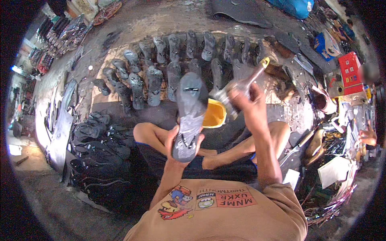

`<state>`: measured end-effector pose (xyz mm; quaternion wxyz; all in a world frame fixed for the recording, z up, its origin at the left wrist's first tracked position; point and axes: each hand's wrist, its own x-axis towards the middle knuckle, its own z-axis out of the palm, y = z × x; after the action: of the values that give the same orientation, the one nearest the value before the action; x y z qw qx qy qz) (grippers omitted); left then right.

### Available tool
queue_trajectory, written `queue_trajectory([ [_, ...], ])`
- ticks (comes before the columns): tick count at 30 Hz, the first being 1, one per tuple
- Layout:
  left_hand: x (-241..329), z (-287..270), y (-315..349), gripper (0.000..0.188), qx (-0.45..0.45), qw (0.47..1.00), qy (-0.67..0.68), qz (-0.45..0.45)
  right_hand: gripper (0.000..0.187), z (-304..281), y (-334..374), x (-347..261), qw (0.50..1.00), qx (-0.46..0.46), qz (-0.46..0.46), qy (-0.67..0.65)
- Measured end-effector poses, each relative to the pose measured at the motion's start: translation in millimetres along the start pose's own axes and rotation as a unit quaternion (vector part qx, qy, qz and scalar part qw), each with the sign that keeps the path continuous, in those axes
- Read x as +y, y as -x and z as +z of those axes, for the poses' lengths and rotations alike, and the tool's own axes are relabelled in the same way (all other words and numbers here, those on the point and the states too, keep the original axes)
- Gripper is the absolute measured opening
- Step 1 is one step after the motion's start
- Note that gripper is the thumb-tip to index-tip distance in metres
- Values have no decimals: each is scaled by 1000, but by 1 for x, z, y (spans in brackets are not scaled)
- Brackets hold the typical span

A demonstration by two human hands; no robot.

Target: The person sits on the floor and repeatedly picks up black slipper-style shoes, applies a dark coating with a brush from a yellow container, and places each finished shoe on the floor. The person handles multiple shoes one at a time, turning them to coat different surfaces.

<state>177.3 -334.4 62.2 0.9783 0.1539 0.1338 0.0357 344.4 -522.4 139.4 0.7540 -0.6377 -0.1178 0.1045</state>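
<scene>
My left hand (172,141) grips the heel end of a dark sandal sole (189,105) from below, holding it raised before my lap. Slots and straps show in the sole, and its heel half looks shiny. My right hand (252,107) is closed round the handle of a hammer (230,98). The hammer's blurred head hangs just right of the sole, apart from it, and its yellow handle end points up to the far right. Below the hammer head stands a yellow bowl-like container (216,114), partly covered by the sole.
Rows of dark sandals (154,85) lie on a brown sheet (105,93) ahead. A heap of black sandals (102,140) sits at my left. On the right are a red box (350,73), a white sheet (334,172), scraps and another person's hand (367,137).
</scene>
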Motion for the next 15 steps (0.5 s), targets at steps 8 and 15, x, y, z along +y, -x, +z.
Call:
queue_trajectory([
  [8,-15,-8,12,69,140,988,-52,-39,33,45,-38,-4,884,70,-332,323],
  [15,2,3,15,61,142,989,-22,-26,24,23,23,28,914,25,-239,326],
])
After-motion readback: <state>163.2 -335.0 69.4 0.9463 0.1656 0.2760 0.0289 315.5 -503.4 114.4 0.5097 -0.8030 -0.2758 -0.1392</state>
